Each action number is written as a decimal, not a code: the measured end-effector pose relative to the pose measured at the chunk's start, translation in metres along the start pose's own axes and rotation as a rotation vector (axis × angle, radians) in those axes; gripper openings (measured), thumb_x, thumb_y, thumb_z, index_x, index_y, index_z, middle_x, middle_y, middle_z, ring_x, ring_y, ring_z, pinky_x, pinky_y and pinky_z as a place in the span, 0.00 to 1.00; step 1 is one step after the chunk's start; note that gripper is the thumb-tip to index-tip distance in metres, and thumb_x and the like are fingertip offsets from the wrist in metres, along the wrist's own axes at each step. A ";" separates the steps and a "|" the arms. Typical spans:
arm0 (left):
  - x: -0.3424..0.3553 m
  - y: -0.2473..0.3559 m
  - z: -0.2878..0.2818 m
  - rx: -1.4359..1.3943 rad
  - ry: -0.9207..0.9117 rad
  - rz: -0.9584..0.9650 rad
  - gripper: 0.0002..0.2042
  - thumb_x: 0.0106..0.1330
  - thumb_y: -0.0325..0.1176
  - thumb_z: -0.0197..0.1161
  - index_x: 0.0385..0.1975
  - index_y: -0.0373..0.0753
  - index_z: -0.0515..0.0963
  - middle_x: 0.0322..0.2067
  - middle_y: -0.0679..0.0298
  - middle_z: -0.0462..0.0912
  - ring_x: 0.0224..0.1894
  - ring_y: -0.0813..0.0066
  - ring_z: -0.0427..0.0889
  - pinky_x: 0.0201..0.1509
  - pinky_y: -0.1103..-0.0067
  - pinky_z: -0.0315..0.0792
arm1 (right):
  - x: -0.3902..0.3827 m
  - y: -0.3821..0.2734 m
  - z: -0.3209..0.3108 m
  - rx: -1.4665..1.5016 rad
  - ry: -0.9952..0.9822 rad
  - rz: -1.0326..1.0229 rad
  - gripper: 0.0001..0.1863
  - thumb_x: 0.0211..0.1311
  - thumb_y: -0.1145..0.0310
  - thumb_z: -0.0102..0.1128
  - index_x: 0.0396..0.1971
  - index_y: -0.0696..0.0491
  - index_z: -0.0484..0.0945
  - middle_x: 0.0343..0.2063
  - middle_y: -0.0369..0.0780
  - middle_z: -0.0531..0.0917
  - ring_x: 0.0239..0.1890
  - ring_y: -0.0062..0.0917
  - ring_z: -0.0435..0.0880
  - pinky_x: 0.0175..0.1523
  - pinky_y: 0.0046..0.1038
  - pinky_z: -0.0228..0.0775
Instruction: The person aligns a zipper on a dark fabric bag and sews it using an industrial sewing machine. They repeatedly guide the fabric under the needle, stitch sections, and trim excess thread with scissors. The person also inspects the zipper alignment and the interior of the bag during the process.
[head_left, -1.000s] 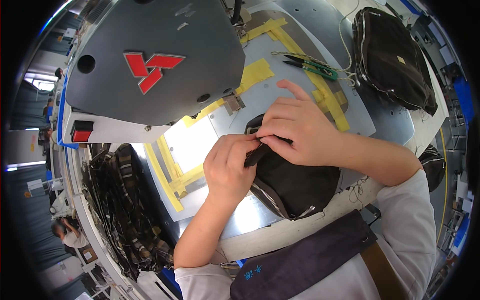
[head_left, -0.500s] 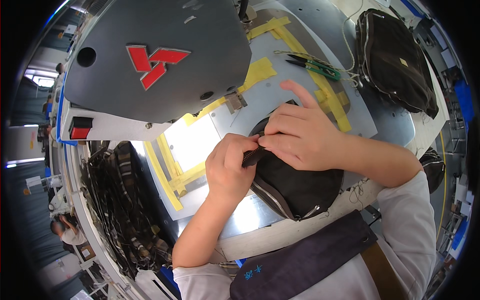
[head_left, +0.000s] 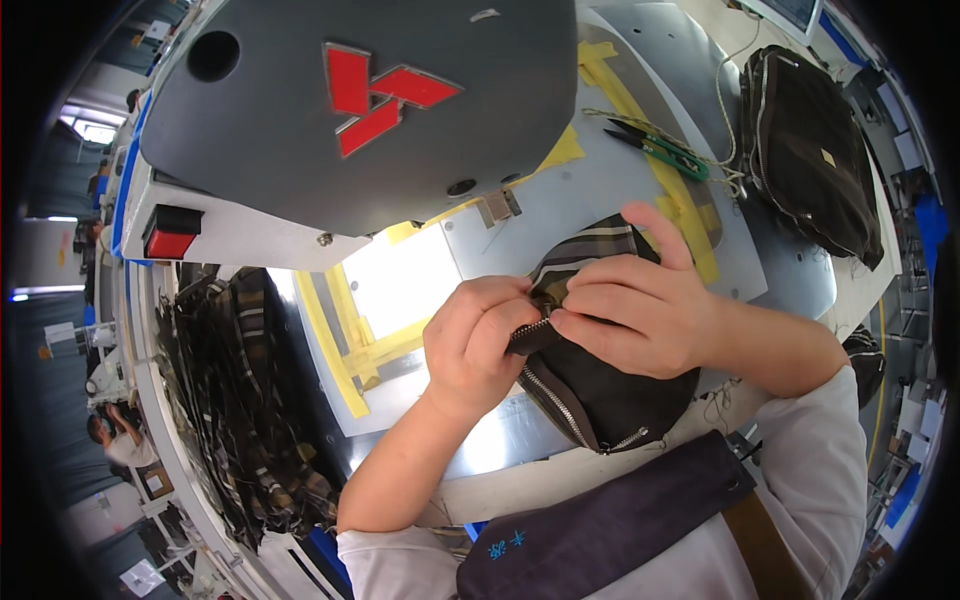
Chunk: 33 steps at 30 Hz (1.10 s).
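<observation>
Both hands work on a dark brown fabric pouch (head_left: 630, 390) at the table's near edge. My left hand (head_left: 478, 345) is closed, pinching the pouch's zipper edge between thumb and forefinger. Close against it, my right hand (head_left: 640, 310) pinches the same edge, its little finger raised. Striped plaid lining (head_left: 590, 247) shows beyond the fingers. A silver-toothed zipper (head_left: 558, 400) runs along the pouch's near left side, with its pull near the lower corner. What lies right under the fingertips is hidden.
A grey sewing machine head (head_left: 300, 130) with a red switch (head_left: 172, 232) looms at upper left. Green-handled thread snips (head_left: 660, 150) lie beside a cord. Finished-looking dark bags (head_left: 810, 150) are stacked at right. Plaid fabric pieces (head_left: 250, 400) hang at left. Yellow tape (head_left: 340, 350) marks the table.
The plaid lining has come into sight beyond my hands as the pouch's far edge is turned up. Both hands keep their pinch. The whole view has shifted slightly.
</observation>
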<state>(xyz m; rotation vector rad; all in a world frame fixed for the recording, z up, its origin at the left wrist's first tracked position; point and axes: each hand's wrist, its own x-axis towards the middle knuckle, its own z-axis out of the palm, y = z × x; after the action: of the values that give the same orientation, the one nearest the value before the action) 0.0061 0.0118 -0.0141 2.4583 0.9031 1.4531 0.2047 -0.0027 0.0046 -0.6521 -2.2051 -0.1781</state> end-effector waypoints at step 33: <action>0.003 -0.001 0.000 -0.011 -0.104 -0.044 0.15 0.43 0.21 0.70 0.31 0.39 0.74 0.24 0.63 0.82 0.24 0.68 0.81 0.24 0.79 0.72 | 0.002 0.001 0.003 0.085 -0.014 0.150 0.06 0.45 0.72 0.67 0.25 0.50 0.80 0.27 0.30 0.77 0.33 0.22 0.78 0.62 0.49 0.58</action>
<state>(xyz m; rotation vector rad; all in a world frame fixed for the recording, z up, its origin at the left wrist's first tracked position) 0.0061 0.0144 -0.0125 2.4638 0.9199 1.3001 0.2019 0.0001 0.0039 -0.7696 -2.1541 -0.0031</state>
